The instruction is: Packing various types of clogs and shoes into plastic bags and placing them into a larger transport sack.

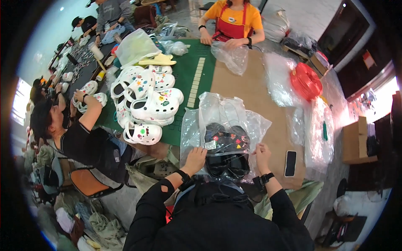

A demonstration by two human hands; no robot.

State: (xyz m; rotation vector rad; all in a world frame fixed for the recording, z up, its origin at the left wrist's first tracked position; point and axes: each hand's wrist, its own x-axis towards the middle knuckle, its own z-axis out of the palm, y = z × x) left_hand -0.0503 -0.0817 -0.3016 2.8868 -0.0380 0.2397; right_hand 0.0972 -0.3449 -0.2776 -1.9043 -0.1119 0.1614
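In the head view, a clear plastic bag (224, 125) is seen lying on the near part of the brown table (247, 79), directly in front of the person. Inside it a pair of black clogs (226, 146) with small coloured charms is held, one clog farther off and one nearer.

The left hand (195, 157) is closed in a pinch on the bag's near left edge, just beside a white label (210, 144). The right hand (262, 152) is curled, and a fold of the film at the near right edge is gripped by it. Whether the bag's mouth is open between the hands cannot be told, since glare on the film hides it.

The bag is judged to be thin, limp and slippery, easily creased or torn if it is pulled hard; the clogs look light and springy, likely foam, and not fragile. The load is best taken at the film's edges with both hands, or under the clogs, so that they do not slide about inside.

To the right, near the table edge, a dark phone (290, 163) is laid flat. Farther left, a heap of white clogs (148, 104) is piled on a green mat (197, 62), and a red basket (306, 80) is seen at the far right among more clear bags.
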